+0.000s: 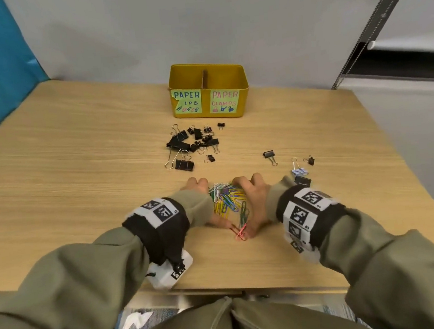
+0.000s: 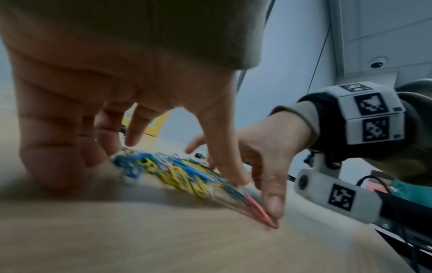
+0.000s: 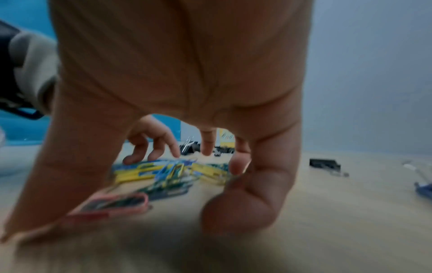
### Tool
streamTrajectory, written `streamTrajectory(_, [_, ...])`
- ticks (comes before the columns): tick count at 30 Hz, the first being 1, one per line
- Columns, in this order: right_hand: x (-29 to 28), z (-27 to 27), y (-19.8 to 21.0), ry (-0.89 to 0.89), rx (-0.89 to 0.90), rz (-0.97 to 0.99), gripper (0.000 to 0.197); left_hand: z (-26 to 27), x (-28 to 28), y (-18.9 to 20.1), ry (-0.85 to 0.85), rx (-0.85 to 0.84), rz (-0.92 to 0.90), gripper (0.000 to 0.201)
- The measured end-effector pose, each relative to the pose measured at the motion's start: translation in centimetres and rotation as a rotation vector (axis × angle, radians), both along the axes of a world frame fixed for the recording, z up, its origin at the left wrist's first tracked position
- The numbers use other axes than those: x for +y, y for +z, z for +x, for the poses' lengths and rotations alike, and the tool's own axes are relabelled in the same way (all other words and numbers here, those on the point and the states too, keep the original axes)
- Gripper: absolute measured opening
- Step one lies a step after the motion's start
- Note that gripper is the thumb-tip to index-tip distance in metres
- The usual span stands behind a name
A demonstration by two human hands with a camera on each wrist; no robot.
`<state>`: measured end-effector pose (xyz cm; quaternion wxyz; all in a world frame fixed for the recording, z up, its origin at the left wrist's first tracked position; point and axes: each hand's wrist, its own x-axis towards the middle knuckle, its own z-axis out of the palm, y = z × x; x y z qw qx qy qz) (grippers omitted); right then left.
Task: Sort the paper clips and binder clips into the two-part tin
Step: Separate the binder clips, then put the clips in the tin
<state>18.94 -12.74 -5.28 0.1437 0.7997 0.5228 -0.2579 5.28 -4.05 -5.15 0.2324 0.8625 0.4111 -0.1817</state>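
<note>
Progress: Since nothing can be seen inside the yellow two-part metal tin [image 1: 208,89], sorting is judged barely begun; its floor is hidden from the head view.
Tin: It is stood at 12 o'clock on the pale wooden counter [image 1: 77,156], with labels for paper clips on the left half and clamps on the right.
Paper clips: A heap of coloured wire paper clips [image 1: 228,199] is corralled at the counter's 6 o'clock edge.
Left hand [image 1: 200,192]: It is set on its side, fingers spread and loosely bent, walling the heap; nothing is gripped.
Right hand [image 1: 254,200]: It is likewise cupped, thumb tip touching a pink clip; nothing is gripped.
Binder clips: The black metal binder clips [image 1: 195,142] lie unsorted between heap and tin, with strays [image 1: 269,155] toward 2 o'clock.
Left: Everything is still to be binned.
</note>
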Motion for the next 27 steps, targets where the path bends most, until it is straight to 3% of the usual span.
streamTrajectory(2, [0.3,-0.6,-0.4,0.006,-0.025,0.044,0.12,0.8,-0.8,-0.4,0.016,0.007,0.036,0.115])
streamTrajectory(6, [1.7,-0.1,-0.2,-0.123,0.027,0.139,0.103,1.8,-1.6,-0.9,0.046,0.009,0.102,0.111])
streamTrajectory(9, [2.5,0.8,0.5,-0.167,0.041,0.16,0.093,2.1,-0.7,-0.8,0.105,-0.038,0.045,0.101])
streamTrajectory(14, [2.6,1.8,0.7,-0.15,-0.017,0.139,0.098,2.3,1.1,-0.6,0.139,-0.123,-0.015,0.089])
streamTrajectory(20, [4.6,0.9,-1.0,-0.114,0.173,0.223,0.052,3.4,2.5,-0.7,0.084,-0.121,-0.066,0.06])
streamTrajectory(27, [5.5,1.9,-0.3,-0.046,0.208,0.23,0.042,4.1,4.7,-0.2,0.176,-0.119,-0.152,0.044])
